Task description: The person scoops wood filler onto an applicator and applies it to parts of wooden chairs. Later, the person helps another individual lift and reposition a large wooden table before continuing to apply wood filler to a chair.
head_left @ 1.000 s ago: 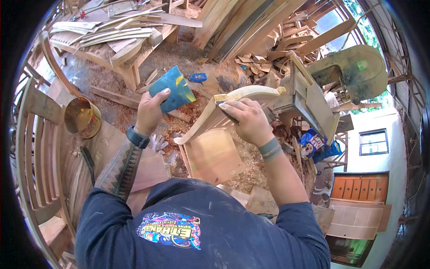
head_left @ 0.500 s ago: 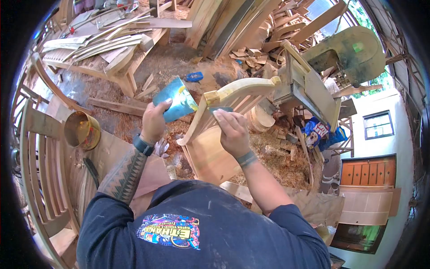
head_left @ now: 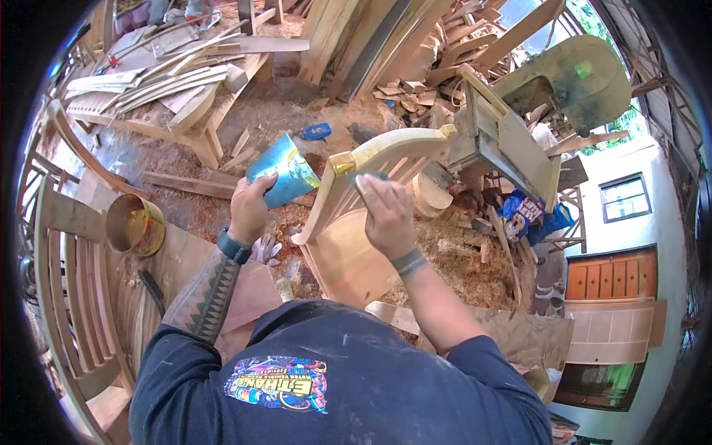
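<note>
My left hand (head_left: 251,206) is closed around the near edge of a flat blue sheet (head_left: 278,169), which has yellow paste along its right edge. In my right hand (head_left: 389,222) is a small dark spreader (head_left: 368,177), mostly covered by my fingers and held at the top of a wooden chair back. The pale wooden chair (head_left: 348,256) stands tilted before me. Yellow paste (head_left: 342,165) marks the corner of its top rail, just left of the spreader.
To my left, a round tin (head_left: 136,225) with yellow stains stands on a board beside a slatted chair (head_left: 78,289). A dark brush (head_left: 150,291) lies below the tin. A blue object (head_left: 317,131) rests on the sawdust-covered floor. Wood strips (head_left: 170,85) and a bandsaw (head_left: 567,85) stand farther off.
The view has shifted slightly. My right hand has turned a little at the chair's top rail, and the sheet in my left hand has tipped slightly. Both hands keep their holds.
</note>
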`<state>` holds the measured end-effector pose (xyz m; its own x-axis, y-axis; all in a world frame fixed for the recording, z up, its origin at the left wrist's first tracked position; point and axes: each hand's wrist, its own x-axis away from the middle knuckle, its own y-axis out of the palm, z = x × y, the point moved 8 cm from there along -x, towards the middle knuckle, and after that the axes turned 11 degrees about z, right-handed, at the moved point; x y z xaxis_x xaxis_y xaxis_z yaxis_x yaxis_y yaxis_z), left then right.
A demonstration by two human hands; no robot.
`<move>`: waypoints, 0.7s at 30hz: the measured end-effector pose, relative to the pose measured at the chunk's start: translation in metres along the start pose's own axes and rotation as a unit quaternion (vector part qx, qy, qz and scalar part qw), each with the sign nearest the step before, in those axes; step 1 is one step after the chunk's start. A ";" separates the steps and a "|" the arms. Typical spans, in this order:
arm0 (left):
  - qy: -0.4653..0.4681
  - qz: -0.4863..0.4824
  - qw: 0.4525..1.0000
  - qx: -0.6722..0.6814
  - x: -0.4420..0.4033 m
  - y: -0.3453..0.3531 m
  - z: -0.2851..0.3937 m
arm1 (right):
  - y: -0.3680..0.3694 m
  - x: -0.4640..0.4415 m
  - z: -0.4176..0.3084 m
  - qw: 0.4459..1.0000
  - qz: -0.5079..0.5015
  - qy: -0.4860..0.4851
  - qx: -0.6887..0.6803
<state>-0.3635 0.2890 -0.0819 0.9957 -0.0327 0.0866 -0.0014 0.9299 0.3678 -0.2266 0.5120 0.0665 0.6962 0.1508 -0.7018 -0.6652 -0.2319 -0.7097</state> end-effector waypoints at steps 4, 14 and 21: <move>-0.113 -0.009 0.990 0.087 0.013 0.014 0.017 | 0.000 -0.036 0.000 1.000 -0.018 -0.010 -0.012; -0.106 -0.004 0.991 0.077 0.014 0.009 0.013 | 0.002 -0.022 0.000 0.989 -0.121 -0.086 -0.011; -0.084 -0.026 0.996 0.011 0.020 0.015 -0.006 | 0.009 -0.069 0.023 0.987 -0.152 -0.054 0.009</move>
<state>-0.3428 0.3047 -0.0802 0.9651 -0.1423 0.2200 0.0453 0.9175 0.3951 -0.2869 0.5212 0.1073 0.8324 0.3124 -0.4577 -0.4348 -0.1439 -0.8890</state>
